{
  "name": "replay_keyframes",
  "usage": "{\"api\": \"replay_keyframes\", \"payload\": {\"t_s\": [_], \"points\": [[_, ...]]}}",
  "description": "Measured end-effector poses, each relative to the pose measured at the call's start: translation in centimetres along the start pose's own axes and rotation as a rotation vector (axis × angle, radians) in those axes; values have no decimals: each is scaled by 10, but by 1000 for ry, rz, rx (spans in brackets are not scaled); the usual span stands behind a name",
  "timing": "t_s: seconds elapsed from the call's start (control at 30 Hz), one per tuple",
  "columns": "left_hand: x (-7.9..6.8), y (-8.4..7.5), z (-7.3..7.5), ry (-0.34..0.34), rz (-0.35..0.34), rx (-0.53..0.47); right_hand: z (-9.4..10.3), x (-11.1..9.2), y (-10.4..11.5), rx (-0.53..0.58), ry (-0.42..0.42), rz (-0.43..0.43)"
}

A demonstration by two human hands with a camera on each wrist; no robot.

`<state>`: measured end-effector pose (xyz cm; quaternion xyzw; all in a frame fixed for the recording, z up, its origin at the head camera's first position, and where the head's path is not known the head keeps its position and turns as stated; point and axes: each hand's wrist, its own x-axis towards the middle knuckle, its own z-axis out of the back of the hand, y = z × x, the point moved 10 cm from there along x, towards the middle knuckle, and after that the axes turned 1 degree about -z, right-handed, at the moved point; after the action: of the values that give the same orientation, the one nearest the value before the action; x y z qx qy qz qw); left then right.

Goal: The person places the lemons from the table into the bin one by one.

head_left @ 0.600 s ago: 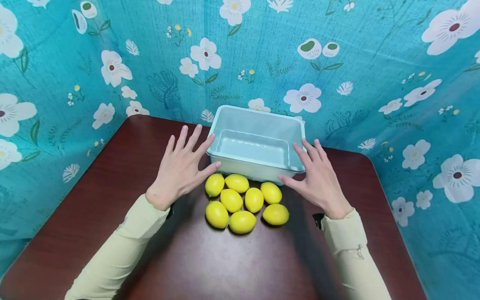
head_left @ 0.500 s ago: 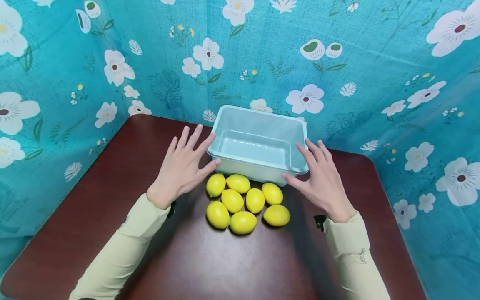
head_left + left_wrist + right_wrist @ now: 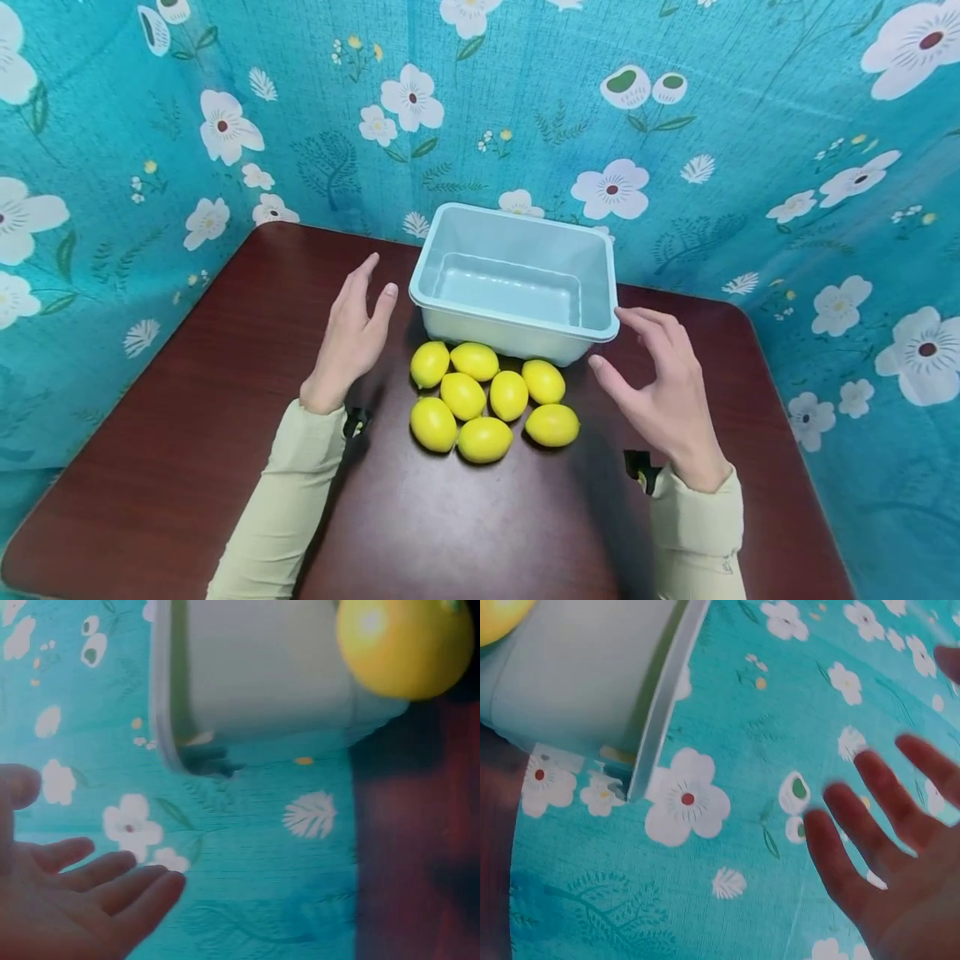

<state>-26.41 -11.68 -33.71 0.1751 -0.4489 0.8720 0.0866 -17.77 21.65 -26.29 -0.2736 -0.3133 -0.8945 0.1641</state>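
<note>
A pale blue plastic bin (image 3: 498, 327) stands at the back of the table with nothing inside it. Several yellow lemons (image 3: 484, 440) lie in a loose cluster right in front of it. My left hand (image 3: 351, 337) is held left of the bin, apart from it, palm turned inward and fingers extended. On the other side, my right hand (image 3: 667, 383) has its fingertips right at the bin's right front corner, thumb spread away from the fingers. In the left wrist view the left hand (image 3: 82, 892) holds nothing; the right wrist view shows the right hand (image 3: 900, 847) with fingers apart.
The dark red-brown wooden table (image 3: 465, 533) has rounded corners. A teal flowered cloth (image 3: 510, 108) hangs close behind the table and along both sides. Each wrist carries a small black device (image 3: 641, 468) beneath the cuff.
My left hand has drawn back from the bin's left rim and turned palm inward. My right hand has slid outward and toward me. Bin and lemons keep their places.
</note>
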Motion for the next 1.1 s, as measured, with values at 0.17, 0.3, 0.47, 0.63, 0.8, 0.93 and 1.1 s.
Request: {"api": "replay_keyframes", "payload": {"t_s": [0.17,0.3,0.47,0.63,0.8,0.93,1.1], "points": [[-6,14,-15,5,76,-196,-5,-15,-6,39,58,-46],[-9,11,-20,17,139,-327,-14,-26,-16,58,118,-93],[-4,-1,-19,7,124,-378,-33,-38,-31,59,198,-151],[3,-4,-21,-1,77,-348,-65,-48,-43,3,346,-164],[10,-12,-28,14,2,-299,-90,-55,-47,-21,475,-143],[12,-13,-35,20,-14,-266,-99,-57,-49,-25,520,-120],[9,-7,-40,28,15,-291,-109,-58,-52,-21,579,-125]]}}
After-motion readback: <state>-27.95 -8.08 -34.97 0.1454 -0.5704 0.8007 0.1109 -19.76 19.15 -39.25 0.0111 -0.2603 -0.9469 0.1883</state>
